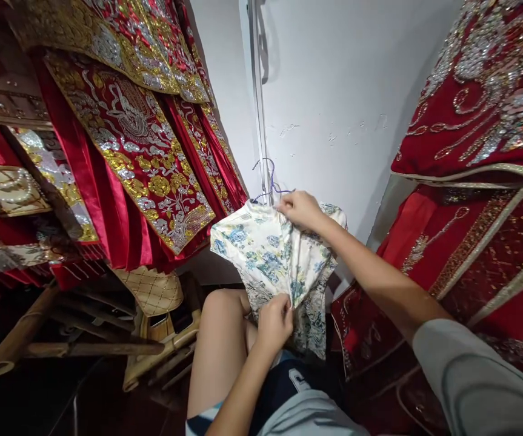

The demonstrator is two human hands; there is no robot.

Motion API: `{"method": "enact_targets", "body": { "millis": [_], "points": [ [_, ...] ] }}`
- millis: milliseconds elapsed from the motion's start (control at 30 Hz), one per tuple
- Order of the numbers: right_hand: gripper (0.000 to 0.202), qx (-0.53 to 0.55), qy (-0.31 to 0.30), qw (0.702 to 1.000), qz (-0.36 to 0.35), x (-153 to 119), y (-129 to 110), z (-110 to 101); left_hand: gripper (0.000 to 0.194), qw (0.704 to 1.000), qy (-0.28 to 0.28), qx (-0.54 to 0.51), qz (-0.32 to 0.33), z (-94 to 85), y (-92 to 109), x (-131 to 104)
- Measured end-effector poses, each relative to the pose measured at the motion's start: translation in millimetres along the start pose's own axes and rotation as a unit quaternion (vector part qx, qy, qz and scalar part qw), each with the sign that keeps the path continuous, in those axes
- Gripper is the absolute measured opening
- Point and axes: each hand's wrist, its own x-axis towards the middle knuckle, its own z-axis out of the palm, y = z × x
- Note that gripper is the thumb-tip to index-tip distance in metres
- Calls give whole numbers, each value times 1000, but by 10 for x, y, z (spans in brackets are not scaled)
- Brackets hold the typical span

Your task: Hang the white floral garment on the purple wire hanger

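Observation:
A white garment with blue and green flowers (pixel 261 245) hangs in front of me on a thin purple hanger (pixel 272 175). My right hand (pixel 302 210) pinches the cloth near the collar, right of the hanger's hook. Lower down, my left hand (pixel 276 321) has its fingers closed on the front of the same garment, and the cloth is drawn into folds between the two hands. The lower part of the garment falls behind my left hand, over my lap.
Red costumes with gold and silver embroidery (pixel 152 151) hang at the left, above a bamboo chair (pixel 93 349). More red beaded garments (pixel 470 151) hang at the right. A white wall (pixel 334 79) with a metal pole (pixel 256 91) stands ahead.

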Motion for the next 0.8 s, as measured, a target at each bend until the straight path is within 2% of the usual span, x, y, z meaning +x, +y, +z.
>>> {"method": "enact_targets", "body": {
  "millis": [67, 167, 233, 333, 367, 400, 467, 567, 667, 733, 800],
  "points": [
    [24, -53, 10, 999, 7, 139, -83, -84, 13, 999, -32, 18, -1, -7, 8, 51],
    [25, -32, 12, 999, 11, 61, -150, -94, 6, 998, -55, -13, 24, -174, 15, 237],
    [25, 28, 35, 999, 17, -64, -152, -64, 10, 996, -5, -62, 61, -403, 91, 459],
    [20, 132, 66, 989, 27, -206, -135, -14, 24, 976, 151, -106, 116, -830, 343, 914],
    [18, 164, 73, 983, 30, -234, -131, 4, 29, 968, 181, -107, 137, -959, 442, 1079],
    [16, 196, 76, 977, 33, -252, -129, 26, 33, 963, 194, -98, 158, -1066, 537, 1240],
    [14, 260, 80, 961, 42, -273, -119, 86, 30, 963, 174, -57, 197, -1200, 699, 1513],
    [17, 344, 83, 933, 63, -287, -68, 252, 18, 960, 174, 84, 204, -1223, 842, 1735],
    [18, 401, 97, 906, 96, -314, 39, 513, 17, 950, 195, 156, 187, -1224, 842, 1786],
    [17, 413, 108, 895, 126, -369, 128, 691, 16, 947, 233, 111, 191, -1325, 744, 1797],
    [20, 418, 101, 889, 156, -472, 216, 817, 17, 934, 310, 29, 177, -1524, 558, 1815]
  ]
}}
